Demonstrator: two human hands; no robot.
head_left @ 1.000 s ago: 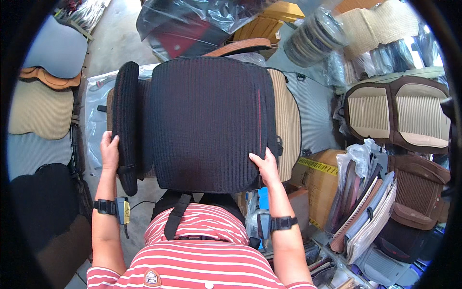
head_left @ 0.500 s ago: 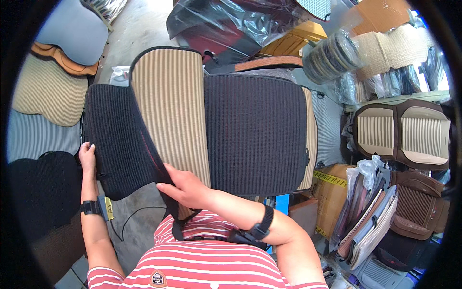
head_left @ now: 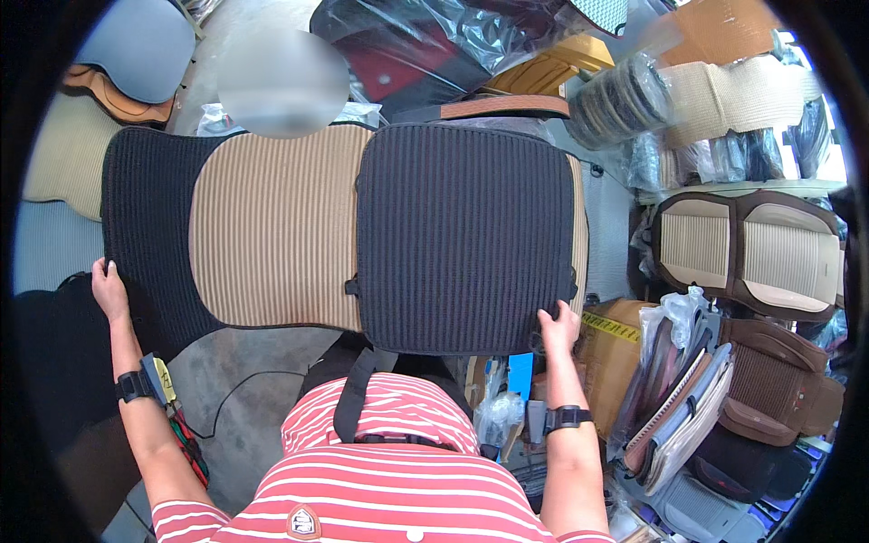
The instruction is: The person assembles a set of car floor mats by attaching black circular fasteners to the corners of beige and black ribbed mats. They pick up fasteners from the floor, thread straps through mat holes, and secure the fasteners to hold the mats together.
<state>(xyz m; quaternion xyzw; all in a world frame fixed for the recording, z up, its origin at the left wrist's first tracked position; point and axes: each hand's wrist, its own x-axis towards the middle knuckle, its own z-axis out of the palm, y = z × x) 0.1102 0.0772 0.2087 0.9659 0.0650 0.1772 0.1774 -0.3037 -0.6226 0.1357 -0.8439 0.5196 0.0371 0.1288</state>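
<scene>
A ribbed car seat cover (head_left: pixel 281 231) in black and tan lies spread flat in front of me, across the view. Its left end is black and its middle is tan. A black squarish seat panel (head_left: pixel 466 235) covers its right part, with a tan edge showing beyond. My left hand (head_left: pixel 110 290) is closed on the cover's black left edge. At the near right corner of the black panel, my right hand (head_left: pixel 559 328) grips the edge between thumb and fingers. A black strap (head_left: pixel 355 394) hangs from the near edge over my striped shirt.
More seat covers (head_left: pixel 136 45) lie stacked at the left. Plastic-wrapped goods (head_left: pixel 453 45) sit at the far side. At the right are a cardboard box (head_left: pixel 602 362), bagged folded covers (head_left: pixel 679 407) and a beige-brown cover (head_left: pixel 742 249). A cable (head_left: pixel 244 385) crosses the floor.
The folded-over left part of the cover has been laid out flat. My left hand moved outward to the left with its edge; my right hand let go near the middle and moved to the right corner.
</scene>
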